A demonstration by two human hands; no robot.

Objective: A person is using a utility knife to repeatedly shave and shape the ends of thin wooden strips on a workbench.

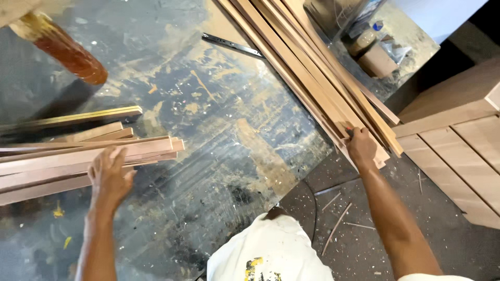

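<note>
My left hand (109, 177) rests with fingers spread on a pile of thin wooden strips (62, 161) lying at the left of the worn, paint-stained worktable (219, 145). My right hand (361, 147) reaches out to the right and grips the near end of one strip in a long bundle of wooden strips (307, 67) that runs diagonally along the table's right edge. Both arms are bare.
A dark metal drawer slide (232, 45) lies at the table's far side. A reddish turned wooden leg (65, 49) juts in at top left. Wooden panels (458, 135) stand at the right. Jars and plastic (372, 47) sit beyond the bundle. Offcuts litter the floor.
</note>
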